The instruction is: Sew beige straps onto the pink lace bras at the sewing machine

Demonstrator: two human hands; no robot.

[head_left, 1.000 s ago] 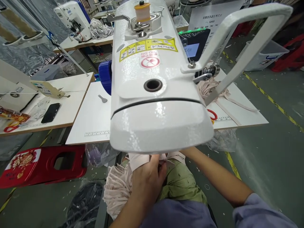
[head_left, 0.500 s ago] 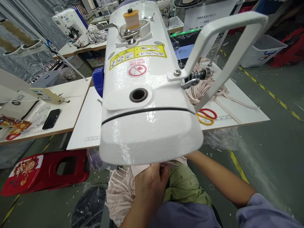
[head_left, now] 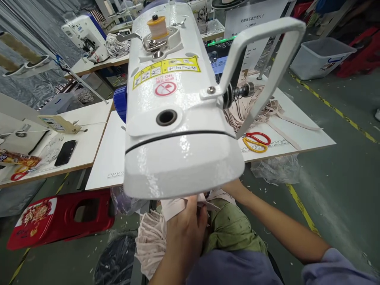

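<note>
My left hand (head_left: 184, 229) is below the front of the white sewing machine head (head_left: 181, 166), its fingers closed on a pale pink fabric strip (head_left: 173, 208). The strip's upper end passes out of sight under the machine head. My right hand (head_left: 233, 187) reaches in from the right. Only its wrist side shows, and the machine head covers the fingers. More pale fabric (head_left: 221, 194) lies between the hands, over my green-clad lap. A bundle of ruffled pale pink pieces (head_left: 151, 241) hangs to the left of my left hand.
Red-and-yellow-handled scissors (head_left: 257, 141) and a heap of pale strips (head_left: 246, 105) lie on the white table (head_left: 314, 138). A bent white thread guard (head_left: 267, 31) juts out right. A red stool (head_left: 62, 217) stands left, near a black plastic-wrapped item (head_left: 115, 259).
The view has shifted slightly, so the machine head sits a little higher and further left. More of the pale fabric shows around my left hand, which keeps its grip.
</note>
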